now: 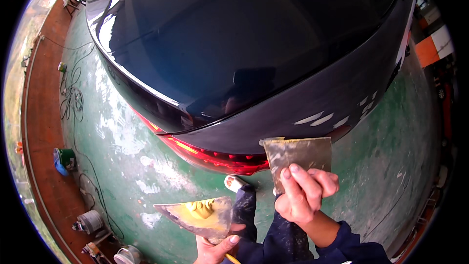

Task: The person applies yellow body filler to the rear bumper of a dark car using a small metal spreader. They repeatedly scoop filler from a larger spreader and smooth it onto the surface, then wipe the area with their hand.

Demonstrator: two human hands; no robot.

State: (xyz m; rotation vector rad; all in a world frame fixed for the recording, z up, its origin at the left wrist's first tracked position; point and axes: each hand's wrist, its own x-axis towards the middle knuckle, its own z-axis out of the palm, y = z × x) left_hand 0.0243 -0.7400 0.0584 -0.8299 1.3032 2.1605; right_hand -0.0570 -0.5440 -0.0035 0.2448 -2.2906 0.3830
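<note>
My right hand (304, 196) grips a flat, square-edged putty spreader (308, 154), with several fingers pressed on its face. A thin line of yellow shows along the spreader's far edge. It stands in front of the dark car's rear panel (273, 129), close to the right end of the red tail light (215, 155); whether it touches the car I cannot tell. Low at the middle, my left hand (214, 251) is closed on a wide putty knife (177, 214). A mound of yellow filler (201, 209) lies on its blade. Several pale filler streaks (312, 118) mark the panel.
The car's glossy dark surface (234, 34) fills the upper middle. Cables (73, 100) lie on the worn green floor (122, 166) at left. A green can (64, 159) with something blue and white buckets (90, 221) stand along the left side. My shoe (234, 183) is below the tail light.
</note>
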